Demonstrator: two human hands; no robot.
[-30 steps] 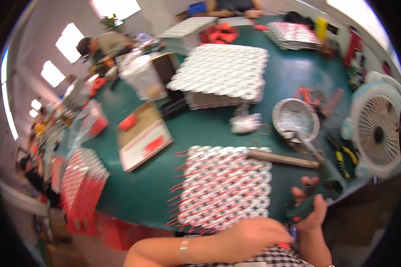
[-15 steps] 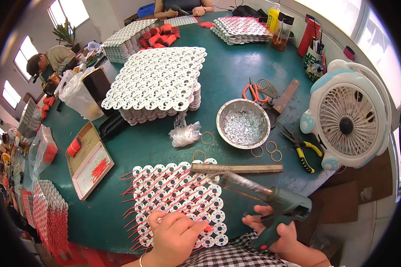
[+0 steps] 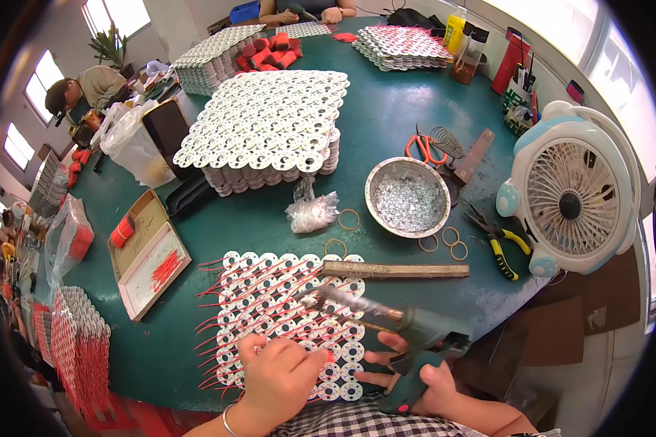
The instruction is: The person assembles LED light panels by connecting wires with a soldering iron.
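A panel of round white circuit boards (image 3: pixel 290 302) lies in front of me, with thin red wires slanting across it and jutting past its left edge. Above its lower part my left hand (image 3: pixel 280 379) is closed in a pinch, and red wire ends (image 3: pixel 330 357) show at its fingertips. My right hand (image 3: pixel 434 390) grips a green soldering gun (image 3: pixel 426 331) by its handle, with several fingers spread out beside the grip. The gun's metal barrel points left, its tip over the middle of the panel. Whether the tip touches a board I cannot tell.
Beyond the panel lie a flat bar (image 3: pixel 397 270), a bowl of silvery bits (image 3: pixel 408 200), pliers (image 3: pixel 499 244), and a tall stack of board panels (image 3: pixel 262 120). A fan (image 3: pixel 572 197) stands right, a cardboard tray (image 3: pixel 149 255) left. Other people work farther off.
The soldering gun has moved left with my right hand, bringing its tip over the panel. My left hand has shifted slightly left, and the view has moved a little.
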